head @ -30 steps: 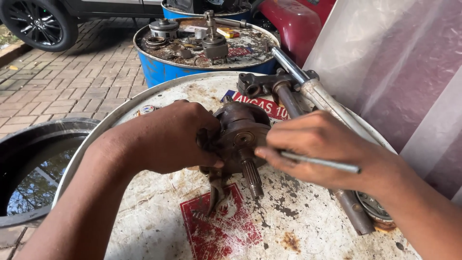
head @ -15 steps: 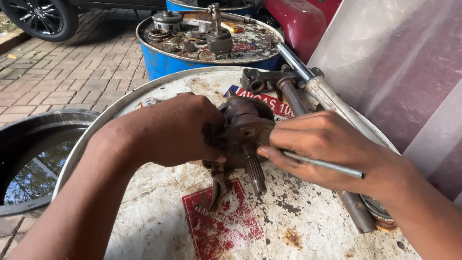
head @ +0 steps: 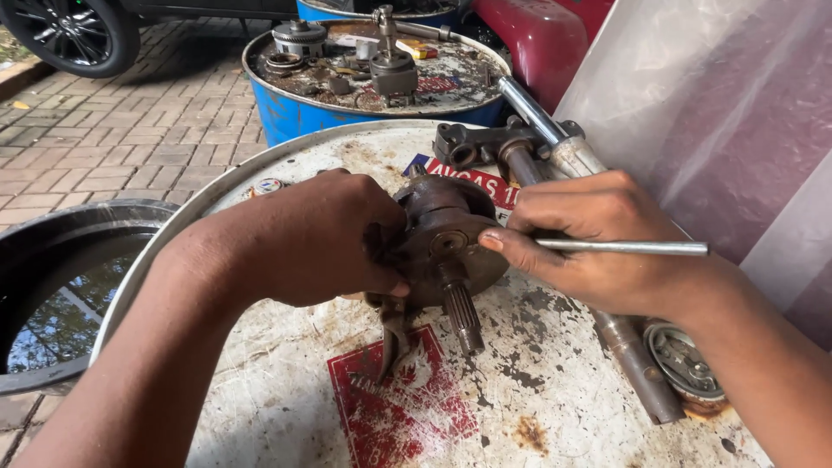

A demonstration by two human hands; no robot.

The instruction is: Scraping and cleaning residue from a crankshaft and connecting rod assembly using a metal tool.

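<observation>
My left hand point(head: 316, 238) grips a rusty brown crankshaft assembly point(head: 446, 247) by its left side, holding it just above a white drum top point(head: 286, 373). Its splined shaft point(head: 461, 312) points down toward me. A thin arm of the part hangs below my left hand. My right hand point(head: 598, 238) touches the crankshaft's right side with a finger on the round web, and holds a thin silver metal rod point(head: 624, 248) that sticks out to the right.
A long steel shaft with a dark forked end point(head: 555, 165) lies along the drum's right side, with a round bearing part point(head: 685, 360) beside it. Behind stands a blue drum point(head: 286, 117) covered with engine parts. A black tub with water point(head: 52, 295) sits left, a car wheel point(head: 74, 30) beyond it.
The view has tilted down and drawn slightly closer. Both hands keep their hold on the crankshaft and rod, with the right hand shifted slightly up along the part.
</observation>
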